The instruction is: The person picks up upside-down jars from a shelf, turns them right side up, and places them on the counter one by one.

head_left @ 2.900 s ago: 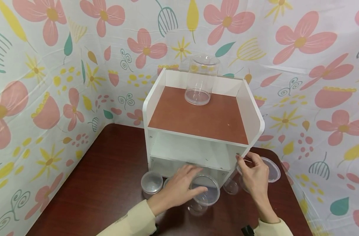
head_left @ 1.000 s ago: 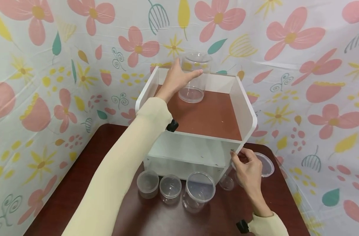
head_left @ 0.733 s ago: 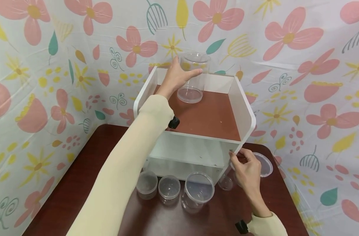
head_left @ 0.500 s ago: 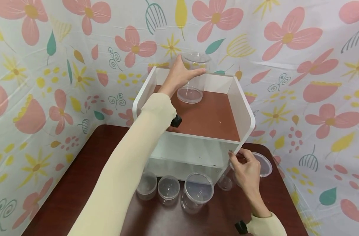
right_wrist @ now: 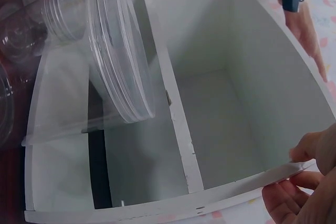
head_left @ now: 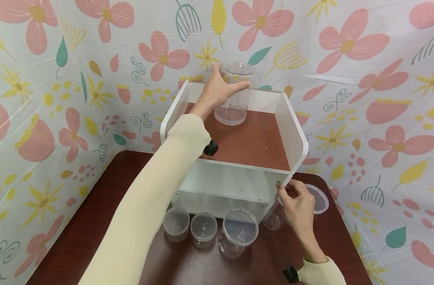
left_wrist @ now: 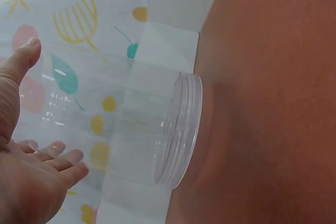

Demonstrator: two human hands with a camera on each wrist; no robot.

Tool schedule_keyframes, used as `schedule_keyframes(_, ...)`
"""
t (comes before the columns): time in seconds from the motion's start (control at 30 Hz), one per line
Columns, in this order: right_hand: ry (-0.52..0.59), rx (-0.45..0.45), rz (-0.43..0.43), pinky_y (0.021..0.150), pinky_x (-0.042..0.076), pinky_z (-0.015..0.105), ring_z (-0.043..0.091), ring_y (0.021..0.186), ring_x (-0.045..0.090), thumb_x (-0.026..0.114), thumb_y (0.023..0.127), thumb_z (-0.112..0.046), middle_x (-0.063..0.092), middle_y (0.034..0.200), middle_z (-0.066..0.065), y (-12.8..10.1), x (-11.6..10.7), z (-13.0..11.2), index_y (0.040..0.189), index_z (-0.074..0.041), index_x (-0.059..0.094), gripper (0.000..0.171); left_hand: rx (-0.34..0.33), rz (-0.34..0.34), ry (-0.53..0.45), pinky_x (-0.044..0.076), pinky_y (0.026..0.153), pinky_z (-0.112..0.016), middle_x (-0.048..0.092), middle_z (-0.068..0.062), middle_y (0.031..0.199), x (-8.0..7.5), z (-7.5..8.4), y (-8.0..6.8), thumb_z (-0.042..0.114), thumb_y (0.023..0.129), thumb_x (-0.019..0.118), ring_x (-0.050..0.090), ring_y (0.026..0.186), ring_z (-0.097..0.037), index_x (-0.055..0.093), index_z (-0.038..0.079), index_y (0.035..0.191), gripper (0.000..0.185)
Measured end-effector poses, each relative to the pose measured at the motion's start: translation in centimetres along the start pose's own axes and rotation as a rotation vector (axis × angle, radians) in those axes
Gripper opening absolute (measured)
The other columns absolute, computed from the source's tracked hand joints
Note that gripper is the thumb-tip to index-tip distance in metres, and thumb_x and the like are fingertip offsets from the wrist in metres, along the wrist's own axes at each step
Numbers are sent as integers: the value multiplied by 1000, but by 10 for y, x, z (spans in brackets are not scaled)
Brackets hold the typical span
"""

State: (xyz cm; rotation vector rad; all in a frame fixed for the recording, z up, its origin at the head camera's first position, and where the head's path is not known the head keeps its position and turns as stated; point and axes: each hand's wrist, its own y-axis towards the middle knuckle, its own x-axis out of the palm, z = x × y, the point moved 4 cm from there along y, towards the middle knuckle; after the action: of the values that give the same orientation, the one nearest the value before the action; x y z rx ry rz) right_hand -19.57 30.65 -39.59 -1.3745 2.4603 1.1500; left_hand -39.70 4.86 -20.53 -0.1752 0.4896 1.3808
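The shelf unit's brown top [head_left: 252, 142] lies bare in front of the clear jar [head_left: 235, 95]; white side walls [head_left: 290, 122] hem it in.

My right hand [head_left: 298, 209] covers part of a small clear plastic cup [head_left: 272, 221]; the white wooden shelf unit [head_left: 292, 130] hides the tall clear jar's [head_left: 235, 95] back.

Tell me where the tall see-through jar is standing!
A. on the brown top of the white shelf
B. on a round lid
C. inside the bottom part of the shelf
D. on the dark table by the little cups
A: the tall clear jar stands upside down on the brown top of the white shelf, with the left hand around its side.
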Motion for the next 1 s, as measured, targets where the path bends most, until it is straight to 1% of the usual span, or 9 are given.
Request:
schedule_keyframes(0.1, -6, 6, 1, 62, 44, 6, -7, 71, 58, 78, 87, -2, 70, 87, 12, 0, 0, 0, 100, 5, 75, 15, -2, -10, -5, 32, 118, -33, 25, 2, 167, -3, 2, -5, 62, 83, 78, 34, 147, -15, 4, 23, 167, 119)
schedule_keyframes(0.3, -21, 6, 0, 63, 43, 6, -6, 72, 58, 77, 87, -2, 70, 87, 11, 1, 0, 0, 99, 4, 75, 13, 8, -36, -30, 36, 115, -34, 35, 4, 161, -10, 6, -19, 62, 81, 80, 41, 141, -14, 6, 26, 167, 118)
schedule_keyframes(0.4, -19, 4, 2, 63, 43, 6, -7, 72, 58, 77, 87, -2, 70, 87, 11, 1, 0, -1, 98, 4, 76, 12, 20, -50, -56, 38, 114, -34, 35, 5, 160, -14, 7, -28, 61, 81, 80, 41, 142, -12, 8, 27, 166, 117)
schedule_keyframes(0.5, -16, 2, 4, 63, 43, 6, -7, 71, 58, 77, 87, -1, 70, 86, 11, 0, 0, -1, 98, 4, 75, 12, 42, -59, -78, 39, 113, -32, 38, 4, 158, -18, 8, -36, 59, 81, 81, 40, 141, -9, 12, 27, 166, 115)
schedule_keyframes(0.63, -17, 1, 3, 63, 43, 6, -7, 71, 57, 77, 87, -2, 70, 87, 12, 1, 0, -2, 98, 4, 75, 12, 75, -64, -97, 42, 109, -29, 43, 3, 154, -24, 9, -47, 57, 81, 82, 43, 138, -6, 17, 28, 165, 111)
schedule_keyframes(0.77, -20, 4, 0, 63, 43, 6, -7, 72, 57, 77, 87, -2, 70, 87, 12, 1, 0, -3, 99, 5, 75, 14, 107, -78, -141, 43, 109, -28, 43, 4, 155, -30, 10, -59, 52, 83, 83, 46, 136, -5, 20, 28, 165, 106)
schedule_keyframes(0.93, -23, 4, 0, 63, 43, 6, -8, 72, 57, 77, 88, -2, 70, 88, 13, 0, 1, -4, 100, 5, 75, 14, 162, -84, -190, 44, 108, -28, 42, 7, 156, -37, 10, -75, 45, 85, 84, 49, 134, -4, 23, 25, 165, 102)
schedule_keyframes(1.0, -24, 3, 3, 63, 43, 6, -8, 72, 57, 77, 88, -2, 70, 88, 13, 0, 0, -4, 100, 5, 75, 15, 185, -88, -210, 45, 107, -28, 44, 8, 155, -38, 9, -81, 42, 85, 84, 51, 133, -5, 24, 22, 164, 101)
